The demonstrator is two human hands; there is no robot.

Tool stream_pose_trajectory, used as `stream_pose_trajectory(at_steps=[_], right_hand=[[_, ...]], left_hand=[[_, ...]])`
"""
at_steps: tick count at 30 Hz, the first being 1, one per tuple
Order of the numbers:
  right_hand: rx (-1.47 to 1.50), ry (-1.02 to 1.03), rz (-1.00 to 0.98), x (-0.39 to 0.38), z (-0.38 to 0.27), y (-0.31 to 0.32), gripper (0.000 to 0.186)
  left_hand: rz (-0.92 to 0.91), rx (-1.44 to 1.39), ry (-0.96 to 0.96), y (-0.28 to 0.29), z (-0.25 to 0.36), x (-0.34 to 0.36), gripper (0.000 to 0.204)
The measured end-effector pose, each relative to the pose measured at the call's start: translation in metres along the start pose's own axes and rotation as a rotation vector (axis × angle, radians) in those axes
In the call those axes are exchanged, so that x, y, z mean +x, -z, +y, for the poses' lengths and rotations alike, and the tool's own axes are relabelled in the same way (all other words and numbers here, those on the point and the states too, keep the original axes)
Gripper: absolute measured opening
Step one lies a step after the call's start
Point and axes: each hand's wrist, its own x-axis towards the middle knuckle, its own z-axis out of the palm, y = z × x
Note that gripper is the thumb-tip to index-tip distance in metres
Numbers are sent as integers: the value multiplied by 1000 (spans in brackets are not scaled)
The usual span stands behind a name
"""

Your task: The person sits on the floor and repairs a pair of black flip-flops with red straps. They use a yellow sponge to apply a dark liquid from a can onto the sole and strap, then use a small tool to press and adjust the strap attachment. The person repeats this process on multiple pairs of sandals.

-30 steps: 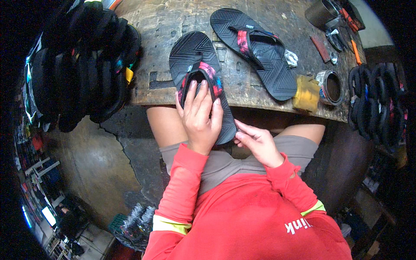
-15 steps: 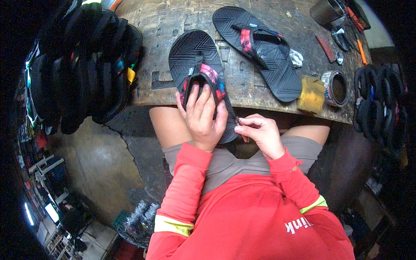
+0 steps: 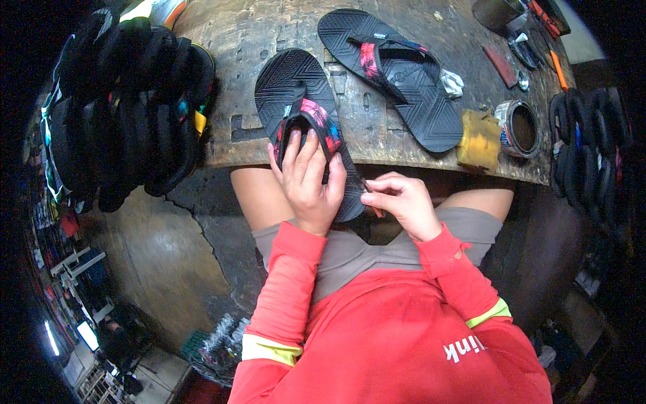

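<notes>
A black flip-flop (image 3: 293,74) with a pink, red and blue patterned strap lies partly on the wooden bench, its heel end reaching over the front edge toward my lap. My left hand (image 3: 308,182) grips it, fingers tucked under the strap and thumb along the side. At the heel's right edge, my right hand (image 3: 404,200) pinches a thin tool (image 3: 378,211) with an orange end and a dark tip; its kind is mostly hidden by my fingers. A matching flip-flop (image 3: 414,81) rests on the bench to the right, strap side up.
Dark flip-flops (image 3: 128,128) hang stacked at the left, with more flip-flops (image 3: 585,155) at the far right. Along the bench's (image 3: 229,74) right side sit a yellow block (image 3: 479,140), an open tin (image 3: 521,128), a crumpled white scrap (image 3: 451,83) and a red-handled tool (image 3: 500,67).
The view has shifted slightly, so the bench things sit a little further left. Both hands keep their hold on the flip-flop and the thin tool, with hardly any movement.
</notes>
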Motion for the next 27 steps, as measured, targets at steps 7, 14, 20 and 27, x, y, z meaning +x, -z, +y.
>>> stream_pose_trajectory(at_steps=[7,14,20,27], right_hand=[[8,36,5,5,-6,-3,20],[-43,139,35,5,-7,-9,18],[-50,62,110,-11,-6,5,20],[92,-160,96,-52,7,-11,22]], left_hand=[[-21,0,13,2,2,2,32],[-5,-22,14,0,2,0,30],[-25,-32,23,2,3,0,32],[-5,-7,17,3,5,4,30]])
